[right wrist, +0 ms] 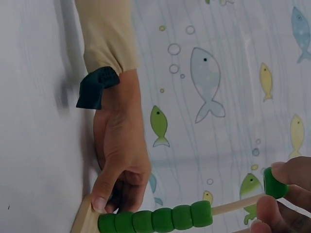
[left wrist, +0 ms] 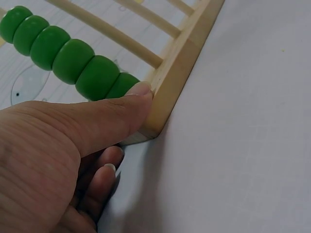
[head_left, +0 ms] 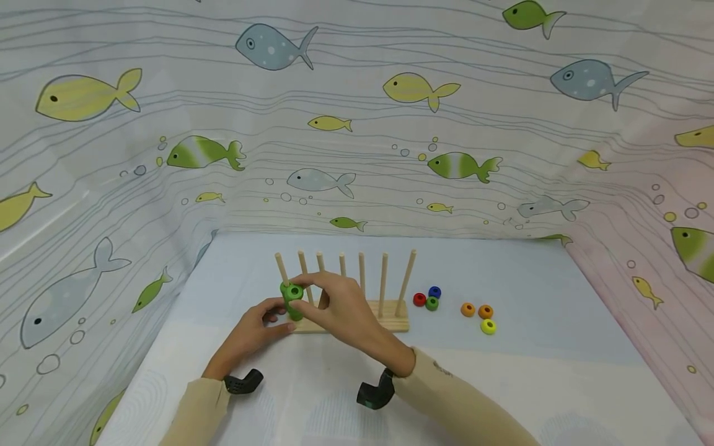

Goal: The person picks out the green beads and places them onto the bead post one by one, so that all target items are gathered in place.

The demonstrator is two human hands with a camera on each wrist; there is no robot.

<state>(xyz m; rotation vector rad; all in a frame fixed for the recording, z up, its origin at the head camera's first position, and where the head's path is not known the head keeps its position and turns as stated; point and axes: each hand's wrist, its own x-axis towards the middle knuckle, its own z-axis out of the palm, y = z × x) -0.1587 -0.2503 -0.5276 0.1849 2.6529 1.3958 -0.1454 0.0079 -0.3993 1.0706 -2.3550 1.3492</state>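
A wooden stand (head_left: 351, 323) bears a row of upright pegs. On its leftmost peg (head_left: 281, 267) sits a stack of several green beads (left wrist: 73, 60), reaching from the base partway up. My right hand (head_left: 340, 306) pinches one more green bead (right wrist: 274, 183) between thumb and fingers, close to that peg's tip; whether the peg has entered its hole I cannot tell. My left hand (head_left: 251, 331) grips the stand's left end, with the thumb (left wrist: 138, 92) on the base beside the lowest bead and the other fingers curled at the end, partly hidden.
Right of the stand lie a red bead (head_left: 419, 300), a blue bead (head_left: 434, 292) and a green bead (head_left: 432, 303) close together. Farther right are two orange beads (head_left: 468, 310) and a yellow bead (head_left: 488, 326). Fish-printed sheeting (head_left: 357, 155) walls the white tabletop (head_left: 312, 384).
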